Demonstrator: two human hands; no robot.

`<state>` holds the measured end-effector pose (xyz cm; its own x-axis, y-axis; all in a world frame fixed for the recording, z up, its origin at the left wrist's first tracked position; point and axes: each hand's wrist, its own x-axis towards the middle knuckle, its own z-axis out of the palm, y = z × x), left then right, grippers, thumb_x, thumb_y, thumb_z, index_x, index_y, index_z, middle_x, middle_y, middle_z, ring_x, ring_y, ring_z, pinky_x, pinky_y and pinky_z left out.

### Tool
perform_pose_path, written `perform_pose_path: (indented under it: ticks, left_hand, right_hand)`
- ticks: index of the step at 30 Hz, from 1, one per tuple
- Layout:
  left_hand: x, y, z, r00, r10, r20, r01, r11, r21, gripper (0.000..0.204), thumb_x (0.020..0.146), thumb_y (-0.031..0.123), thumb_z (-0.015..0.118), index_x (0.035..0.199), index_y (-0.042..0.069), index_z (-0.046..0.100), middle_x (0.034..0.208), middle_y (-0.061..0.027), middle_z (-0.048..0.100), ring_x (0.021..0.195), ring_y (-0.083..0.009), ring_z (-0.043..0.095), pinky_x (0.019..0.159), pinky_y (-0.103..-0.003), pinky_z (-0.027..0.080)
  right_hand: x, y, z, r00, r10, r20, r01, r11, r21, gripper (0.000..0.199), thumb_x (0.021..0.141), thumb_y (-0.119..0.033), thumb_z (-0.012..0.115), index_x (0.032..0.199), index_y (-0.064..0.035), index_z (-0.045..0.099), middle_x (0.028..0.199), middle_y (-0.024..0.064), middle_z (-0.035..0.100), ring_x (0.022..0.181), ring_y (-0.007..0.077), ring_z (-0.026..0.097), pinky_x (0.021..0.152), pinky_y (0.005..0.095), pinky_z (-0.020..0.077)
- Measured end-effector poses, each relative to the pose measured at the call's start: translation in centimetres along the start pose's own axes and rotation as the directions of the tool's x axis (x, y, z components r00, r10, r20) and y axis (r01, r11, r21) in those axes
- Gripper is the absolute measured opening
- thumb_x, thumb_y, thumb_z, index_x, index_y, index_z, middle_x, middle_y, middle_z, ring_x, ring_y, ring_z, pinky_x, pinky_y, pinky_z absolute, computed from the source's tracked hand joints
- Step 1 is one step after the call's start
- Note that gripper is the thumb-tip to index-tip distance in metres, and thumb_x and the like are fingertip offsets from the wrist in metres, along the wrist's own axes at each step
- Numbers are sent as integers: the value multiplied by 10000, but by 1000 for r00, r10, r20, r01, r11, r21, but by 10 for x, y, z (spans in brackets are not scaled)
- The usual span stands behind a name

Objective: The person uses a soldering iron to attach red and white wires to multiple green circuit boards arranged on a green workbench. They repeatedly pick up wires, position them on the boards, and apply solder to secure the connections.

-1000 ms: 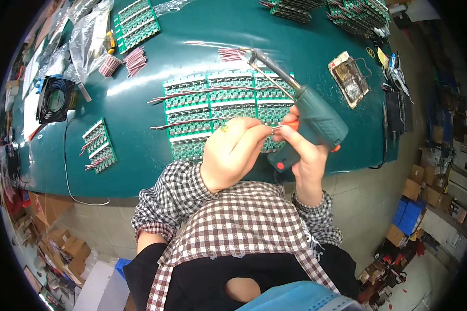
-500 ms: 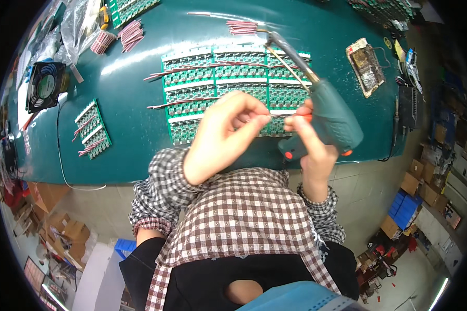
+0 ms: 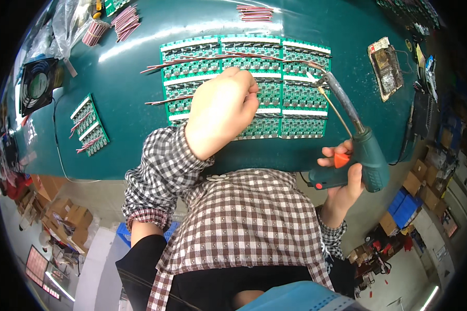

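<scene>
Left hand: the left hand point(image 3: 220, 114) is over the circuit boards, its fingers curled in toward the palm; whether they are clamped on anything cannot be told, as the back of the hand hides the inside.
Right hand: the right hand point(image 3: 347, 189) is clamped around the soldering gun point(image 3: 374, 160), thumb on one side and fingers by the orange trigger point(image 3: 341, 159).
Soldering gun: green body, held just past the near right corner of the boards, its metal barrel point(image 3: 343, 99) slanting up and left; the tip is over the right-hand boards, and contact cannot be told.
Circuit boards: the green circuit boards point(image 3: 303, 98) lie side by side in a block on the bench point(image 3: 135, 103), in front of the person.
Red wires: the red wires point(image 3: 179, 63) run across the upper boards, their ends jutting past the left edge; a lower set goes in under the left hand.
Beyond the boards: a wire bundle point(image 3: 255, 13).
Left side: a smaller board point(image 3: 90, 125), a black fan point(image 3: 37, 87) and plastic bags point(image 3: 62, 23).
Right side: a worn tray point(image 3: 377, 72).
Clothing: a checked apron point(image 3: 254, 217).
</scene>
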<state>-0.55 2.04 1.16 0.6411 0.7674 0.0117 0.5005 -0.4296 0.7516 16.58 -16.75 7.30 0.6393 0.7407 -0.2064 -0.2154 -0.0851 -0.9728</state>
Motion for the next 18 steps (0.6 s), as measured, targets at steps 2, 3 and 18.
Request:
perform_pose_path:
  ticks: [2, 3, 18]
  left_hand:
    - [0, -2, 3, 1000, -8, 2, 8, 999, 31, 53, 760, 51, 628, 806, 43, 603, 761, -66, 596, 641, -190, 603, 582, -303, 472]
    - [0, -3, 2, 1000, -22, 12, 21, 1000, 14, 50, 757, 51, 629, 798, 46, 601, 756, -64, 593, 635, -189, 598, 576, -300, 469]
    - [9, -2, 10, 998, 36, -54, -39, 998, -56, 92, 687, 11, 630, 700, 60, 553, 662, -54, 545, 575, -211, 560, 524, -317, 453]
  right_hand:
    - [-3, 0, 1, 1000, -7, -18, 6, 999, -44, 523, 875, -278, 617, 1195, 110, 476, 1016, 203, 585, 882, 350, 653, 683, 394, 608]
    - [-3, 1, 0, 1000, 3, -21, -4, 999, -53, 529, 871, -279, 622, 1198, 110, 475, 1014, 203, 586, 883, 350, 653, 682, 395, 608]
    - [-15, -3, -11, 993, 115, -1, -115, 989, -95, 469, 849, -245, 647, 1128, 117, 537, 987, 196, 617, 876, 338, 656, 658, 389, 602]
